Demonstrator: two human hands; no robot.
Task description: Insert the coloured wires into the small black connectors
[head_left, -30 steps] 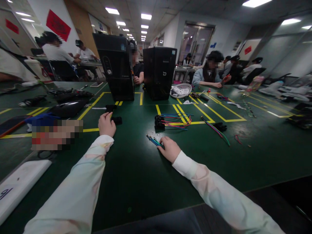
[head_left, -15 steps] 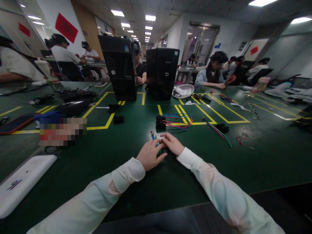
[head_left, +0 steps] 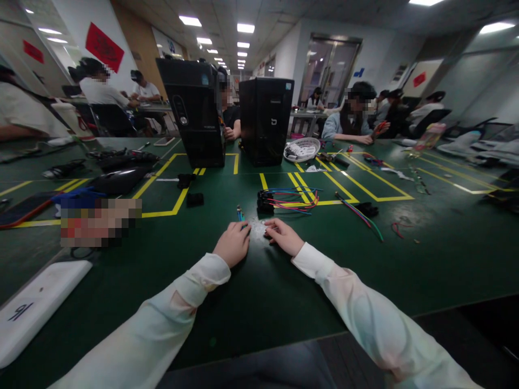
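My left hand (head_left: 233, 243) is closed over a short bundle of coloured wires (head_left: 240, 214), whose tips stick out above its fingers on the green table (head_left: 227, 324). My right hand (head_left: 286, 236) is pinched a little to the right, its fingertips at the edge of a small whitish, shiny patch (head_left: 258, 229); what they hold is too small to name. Just beyond the hands lie black connectors (head_left: 265, 201) with red and blue wires. Farther right is another wire bundle (head_left: 360, 216) beside a black piece (head_left: 368, 208).
Two black computer towers (head_left: 194, 113) (head_left: 267, 121) stand at the back centre, with a white basket (head_left: 302, 149) beside them. A white device (head_left: 40, 308) and a blue cloth-like item (head_left: 77, 199) lie left. A person's hand (head_left: 232, 131) shows between the towers.
My left hand has moved left with the wires, away from my right hand. The hands no longer overlap, and the whitish patch between them is more exposed.
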